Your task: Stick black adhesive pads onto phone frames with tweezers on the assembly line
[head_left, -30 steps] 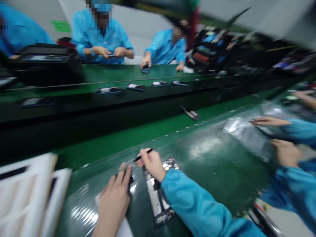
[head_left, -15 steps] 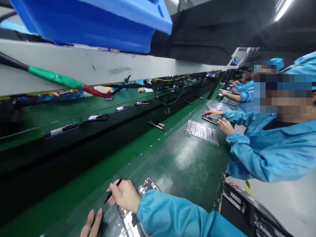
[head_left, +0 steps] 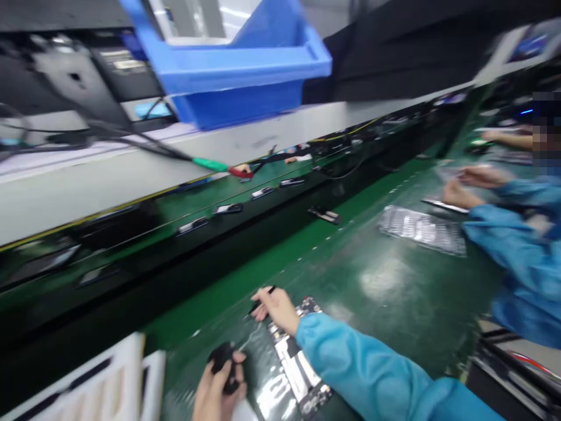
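Observation:
My right hand (head_left: 277, 309) is closed around a thin black pen-like tool (head_left: 256, 306), possibly tweezers. Under that wrist, an opened phone (head_left: 294, 368) with its circuit board and white inner parts exposed lies on the green bench. To the left, my left hand (head_left: 217, 386) has its fingers wrapped round a small black rounded object (head_left: 224, 361); blur hides its exact kind. Something whitish shows just below this hand, mostly cut off by the frame edge. The sleeve on my right arm covers part of the phone's right side.
White slotted racks (head_left: 151, 380) stand at lower left. Beyond the bench edge, several phones lie along a dark line, one phone part (head_left: 323, 214) nearest. A clear plastic tray (head_left: 421, 230) lies near a co-worker's hands (head_left: 464, 190). A blue bin (head_left: 245, 70) rests on the overhead shelf.
The view has swung left and down, so things sit further right. The left hand, partly visible before, now shows gripping the black object. White racks have come into view.

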Tool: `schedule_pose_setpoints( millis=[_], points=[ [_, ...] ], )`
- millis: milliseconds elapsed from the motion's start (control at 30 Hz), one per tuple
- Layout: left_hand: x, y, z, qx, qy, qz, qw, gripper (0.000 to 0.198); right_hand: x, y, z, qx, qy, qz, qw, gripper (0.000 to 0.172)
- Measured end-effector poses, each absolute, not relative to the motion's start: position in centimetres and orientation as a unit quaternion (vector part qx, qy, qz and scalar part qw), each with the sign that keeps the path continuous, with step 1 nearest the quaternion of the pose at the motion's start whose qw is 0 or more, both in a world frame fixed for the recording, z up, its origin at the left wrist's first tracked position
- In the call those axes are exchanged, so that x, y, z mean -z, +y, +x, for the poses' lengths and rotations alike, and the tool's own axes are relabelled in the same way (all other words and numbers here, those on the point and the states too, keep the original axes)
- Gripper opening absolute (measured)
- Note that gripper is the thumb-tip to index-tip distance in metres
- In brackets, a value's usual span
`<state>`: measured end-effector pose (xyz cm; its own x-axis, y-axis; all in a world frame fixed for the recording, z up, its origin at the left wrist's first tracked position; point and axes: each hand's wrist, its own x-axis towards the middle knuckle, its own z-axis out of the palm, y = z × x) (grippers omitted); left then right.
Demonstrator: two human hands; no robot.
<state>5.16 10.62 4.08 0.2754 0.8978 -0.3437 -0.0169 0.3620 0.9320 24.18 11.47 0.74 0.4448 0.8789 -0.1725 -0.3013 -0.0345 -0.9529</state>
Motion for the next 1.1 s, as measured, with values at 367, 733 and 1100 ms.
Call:
schedule_pose_setpoints(
  millis=[367, 733, 1100],
  points=[
    [-11.2, 4.8, 2.2, -0.366, 0.333, 0.335, 0.802, 0.022, -9.9, 2.3, 19.5, -0.446, -0.411, -0.477, 0.636, 0.040],
    [-11.6, 2.6, 0.0, -0.345, 0.273, 0.328, 0.836, 0.017, -11.6, -0.2, 17.5, -0.373, -0.485, -0.484, 0.626, 0.032],
    [-12.4, 0.8, -0.6, -0.328, 0.244, 0.361, 0.838, 0.024, -12.8, -2.7, 17.3, -0.268, -0.546, -0.488, 0.626, 0.024]
  ],
)
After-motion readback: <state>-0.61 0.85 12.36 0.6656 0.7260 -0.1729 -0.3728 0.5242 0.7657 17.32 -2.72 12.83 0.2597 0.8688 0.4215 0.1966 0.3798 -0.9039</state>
